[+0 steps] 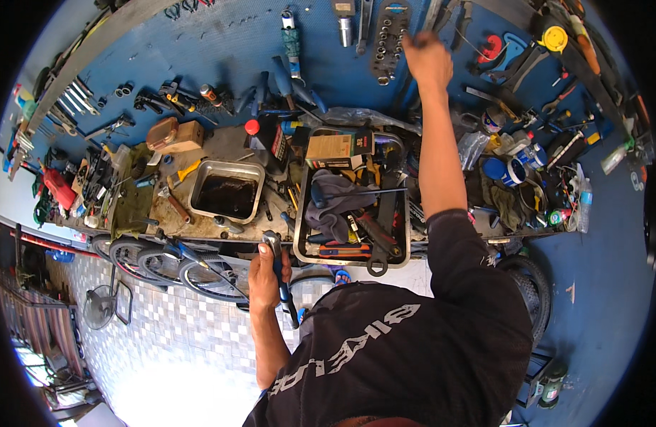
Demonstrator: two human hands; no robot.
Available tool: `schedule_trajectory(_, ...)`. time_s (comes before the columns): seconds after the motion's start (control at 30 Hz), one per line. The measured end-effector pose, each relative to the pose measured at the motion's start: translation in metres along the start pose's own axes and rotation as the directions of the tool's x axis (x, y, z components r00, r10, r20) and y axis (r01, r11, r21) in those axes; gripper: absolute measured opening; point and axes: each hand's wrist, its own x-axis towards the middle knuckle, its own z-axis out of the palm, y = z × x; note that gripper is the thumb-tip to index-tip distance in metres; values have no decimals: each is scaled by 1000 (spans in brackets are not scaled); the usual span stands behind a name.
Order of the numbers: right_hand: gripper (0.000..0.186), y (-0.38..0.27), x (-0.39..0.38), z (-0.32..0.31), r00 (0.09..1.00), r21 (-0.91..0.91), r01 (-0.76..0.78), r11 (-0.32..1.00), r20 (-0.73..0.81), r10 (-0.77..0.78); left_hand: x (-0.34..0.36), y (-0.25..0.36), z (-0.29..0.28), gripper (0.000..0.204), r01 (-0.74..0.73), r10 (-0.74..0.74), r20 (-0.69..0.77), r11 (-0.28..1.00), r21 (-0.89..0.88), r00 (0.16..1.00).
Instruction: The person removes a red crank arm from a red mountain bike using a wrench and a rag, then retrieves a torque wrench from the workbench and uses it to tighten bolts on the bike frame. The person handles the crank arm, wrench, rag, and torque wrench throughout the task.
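My left hand (264, 276) is closed around a ratchet (279, 270) with a metal head and a blue-and-black handle, held upright before the bench's front edge. My right arm stretches up to the blue wall. There my right hand (430, 64) is at the right edge of a dark socket rack (391, 35) holding two rows of metal sockets. Its fingers are smeared and partly hidden, so whether they grip a socket does not show. Left of the rack hang a combination wrench (364, 27) and a large silver socket (345, 30).
A metal tray (299, 242) on the bench holds a grey rag (335, 206), wrenches and a box cutter. Beside it stand a pan of dark liquid (228, 196) and a black bottle with a red cap (272, 146). Bicycle wheels (203, 281) are below.
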Motion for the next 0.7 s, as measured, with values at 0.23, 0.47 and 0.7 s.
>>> schedule_trajectory(0.23,59,68,-18,78,881,-254,-122,959,417,223,2,-1,-8,68,-50,50,57,999,-12,997)
schedule_trajectory(0.47,54,61,-30,92,917,-280,-188,941,293,270,-10,6,-10,68,11,-11,11,1000,27,1000)
schedule_trajectory(0.7,54,71,-60,55,876,-144,21,989,480,51,-16,10,-24,67,34,-26,40,977,-211,999)
